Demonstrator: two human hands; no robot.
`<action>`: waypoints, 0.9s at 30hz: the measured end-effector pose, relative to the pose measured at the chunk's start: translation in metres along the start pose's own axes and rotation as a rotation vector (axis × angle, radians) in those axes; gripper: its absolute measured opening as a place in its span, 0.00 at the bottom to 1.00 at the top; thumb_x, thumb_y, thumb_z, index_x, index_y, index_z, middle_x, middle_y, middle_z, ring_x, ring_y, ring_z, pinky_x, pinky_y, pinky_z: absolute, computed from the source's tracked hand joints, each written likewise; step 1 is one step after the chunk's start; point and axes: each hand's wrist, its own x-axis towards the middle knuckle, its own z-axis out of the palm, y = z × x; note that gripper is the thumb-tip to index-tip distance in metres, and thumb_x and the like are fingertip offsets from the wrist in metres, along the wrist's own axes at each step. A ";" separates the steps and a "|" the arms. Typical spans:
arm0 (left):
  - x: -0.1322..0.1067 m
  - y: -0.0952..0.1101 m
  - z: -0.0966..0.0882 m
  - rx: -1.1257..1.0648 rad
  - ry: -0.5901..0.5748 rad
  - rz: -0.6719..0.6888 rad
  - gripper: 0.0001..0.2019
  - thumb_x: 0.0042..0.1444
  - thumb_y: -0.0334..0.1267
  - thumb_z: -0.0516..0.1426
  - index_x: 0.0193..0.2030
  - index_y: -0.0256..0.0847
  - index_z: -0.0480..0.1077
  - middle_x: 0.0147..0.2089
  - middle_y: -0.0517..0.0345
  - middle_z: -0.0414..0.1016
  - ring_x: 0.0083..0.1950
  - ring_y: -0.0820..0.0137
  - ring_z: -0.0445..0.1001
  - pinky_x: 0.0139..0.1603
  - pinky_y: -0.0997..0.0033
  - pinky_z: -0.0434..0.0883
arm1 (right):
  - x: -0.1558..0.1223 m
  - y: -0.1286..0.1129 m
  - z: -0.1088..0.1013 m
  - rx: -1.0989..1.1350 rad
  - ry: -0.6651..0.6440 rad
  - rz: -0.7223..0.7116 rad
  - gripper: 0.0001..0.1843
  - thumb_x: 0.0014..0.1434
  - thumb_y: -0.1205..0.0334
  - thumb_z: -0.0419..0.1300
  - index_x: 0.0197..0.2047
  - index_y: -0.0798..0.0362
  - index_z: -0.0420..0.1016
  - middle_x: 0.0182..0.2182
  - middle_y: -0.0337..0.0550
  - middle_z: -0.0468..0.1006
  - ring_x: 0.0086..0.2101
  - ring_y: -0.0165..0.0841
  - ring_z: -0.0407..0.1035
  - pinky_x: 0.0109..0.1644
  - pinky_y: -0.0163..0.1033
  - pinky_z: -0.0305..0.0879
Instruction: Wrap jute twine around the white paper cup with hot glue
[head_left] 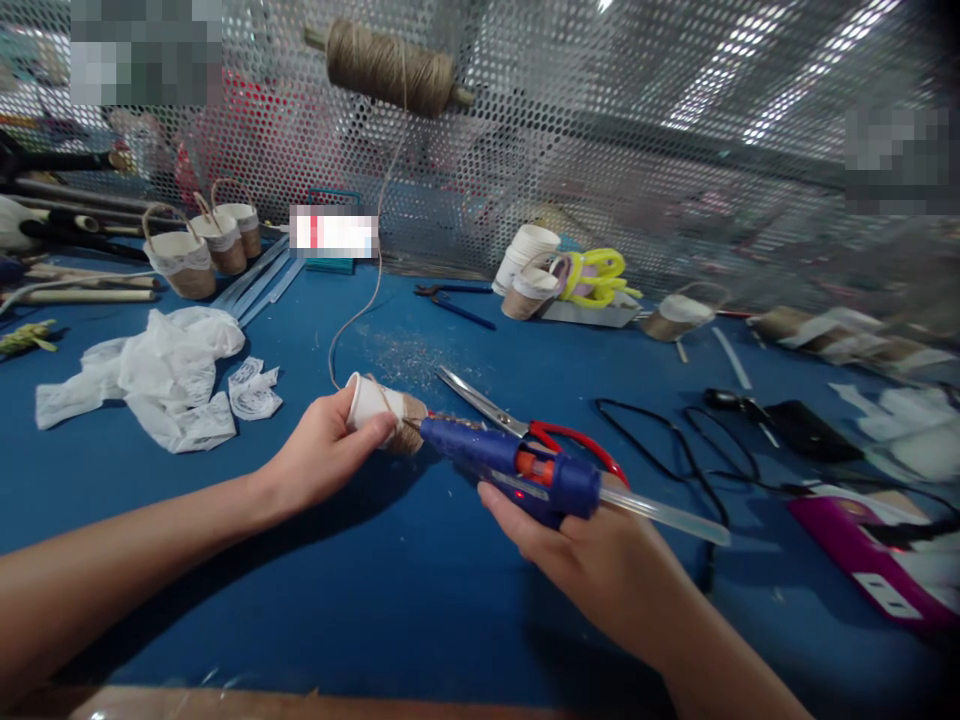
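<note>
My left hand [322, 445] grips a small white paper cup [369, 402] lying on its side, its base end wrapped in brown twine. A loose strand of twine [379, 270] runs from the cup up to a spool [390, 68]. My right hand [577, 545] is closed round a blue hot glue gun [487, 450] with a clear glue stick [664, 512] out of its back. The nozzle is at the twine-wrapped side of the cup; whether it touches, I cannot tell. Red-handled scissors [525, 425] lie open behind the gun.
White lace [165, 380] lies at left, near several twine-handled cups [180, 265]. Pliers [457, 300], stacked white cups [525, 255] and a yellow bundle [596, 278] are at the back. A black cord [660, 425] and a purple power strip [862, 560] are at right. Perforated metal [525, 130] stands behind.
</note>
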 end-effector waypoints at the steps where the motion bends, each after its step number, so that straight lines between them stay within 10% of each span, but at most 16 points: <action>1: 0.000 0.000 0.000 0.003 0.005 0.007 0.12 0.52 0.38 0.52 0.41 0.34 0.69 0.40 0.51 0.76 0.40 0.64 0.73 0.45 0.64 0.68 | 0.000 0.000 0.000 0.012 -0.017 -0.004 0.15 0.56 0.59 0.49 0.27 0.50 0.76 0.21 0.41 0.76 0.24 0.33 0.70 0.29 0.36 0.67; 27: -0.001 0.002 -0.002 -0.010 -0.053 -0.011 0.14 0.54 0.39 0.50 0.43 0.33 0.70 0.42 0.52 0.76 0.43 0.65 0.73 0.47 0.67 0.67 | 0.005 -0.006 -0.004 0.166 -0.066 0.222 0.11 0.53 0.55 0.52 0.30 0.51 0.71 0.25 0.40 0.77 0.27 0.35 0.72 0.33 0.40 0.68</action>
